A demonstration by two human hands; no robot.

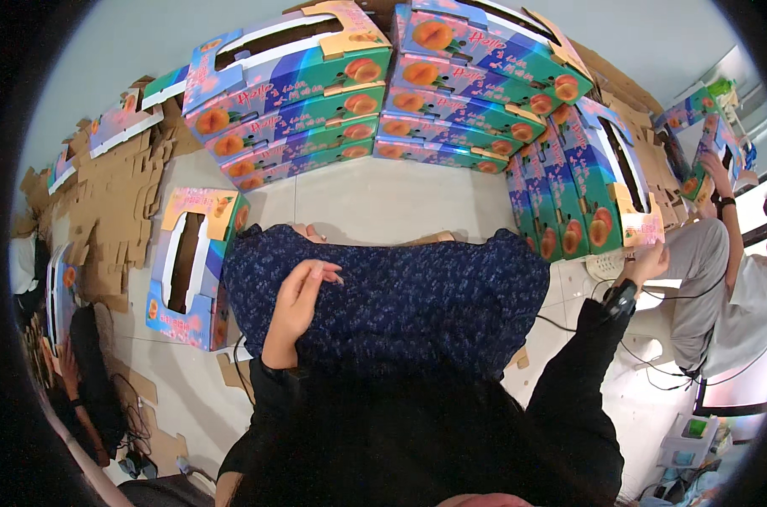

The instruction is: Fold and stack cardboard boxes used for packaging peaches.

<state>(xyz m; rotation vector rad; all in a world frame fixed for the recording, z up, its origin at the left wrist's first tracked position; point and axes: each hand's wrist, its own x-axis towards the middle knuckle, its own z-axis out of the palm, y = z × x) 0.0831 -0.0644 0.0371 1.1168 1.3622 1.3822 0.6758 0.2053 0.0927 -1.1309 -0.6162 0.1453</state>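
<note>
My left hand (297, 306) hovers over my lap in a dark blue patterned skirt (400, 296). Its fingers are curled together, and nothing shows in them. Out to the right, my right hand (645, 266), with a dark band at the wrist, grips the near corner of a printed fruit carton (628, 190). That carton is the outermost of several standing side by side, coloured purple, blue and green with peach pictures and a long handle slot. Another such carton (185, 266) stands alone to the left of my knees.
Two stacks of matching cartons, the left stack (291, 101) and the right stack (476, 93), rise ahead of me. Flattened cardboard (117, 211) covers floor at the left. Co-workers handle cartons at both sides; one sits in grey trousers (696, 270) at the right. Cables (654, 372) trail nearby.
</note>
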